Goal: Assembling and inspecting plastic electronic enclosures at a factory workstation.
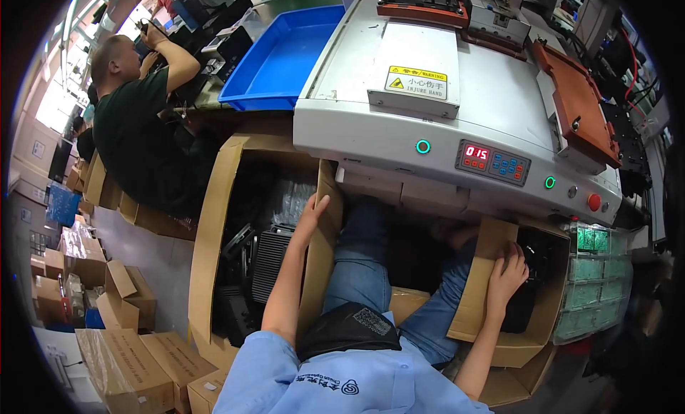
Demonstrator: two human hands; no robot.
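Observation:
My left hand [312, 215] is closed over the inner flap of a tall open cardboard box [208, 235] at my left knee. Inside that box lie black ribbed parts [271, 263], other black parts and clear plastic bags [294, 200]. On the right, my right hand [507, 275] curls over the raised flap of a second open cardboard box [479, 300], its fingertips hanging over the box's inner side. Black items [536, 253] sit in this one, mostly in shadow. My legs are between the two boxes, under the machine.
A white machine [335, 128] with lit buttons and a red display stands ahead, orange-brown fixtures [581, 103] on top. Beside it is a blue tray [278, 64]. A person [135, 135] sits at the far left. Clear-fronted drawers [589, 293] stand right; closed cartons [132, 371] lie lower left.

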